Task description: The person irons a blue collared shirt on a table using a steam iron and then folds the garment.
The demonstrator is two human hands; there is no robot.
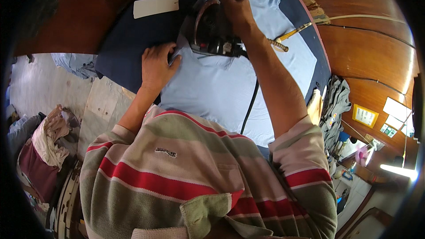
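A light blue garment (212, 88), perhaps a shirt, lies spread over a dark navy cover (124, 40) in front of me. A dark electric iron (214, 35) sits on the cloth's left part. My right hand (238, 14) is wrapped round its handle from above. From the iron's rear a black cord (251, 106) runs down across the cloth toward my body. My left hand (158, 64) rests at the cloth's left edge, left of the iron, with fingers stretched and thumb apart; its fingertips touch the cover and the cloth.
A white card (156, 7) lies on the navy cover beyond my left hand. A yellowish rod with a coiled end (292, 34) crosses above the cloth's right side. Dark clothes (335, 106) hang at right by the wooden wall (367, 57). Several garments (48, 137) are piled at lower left.
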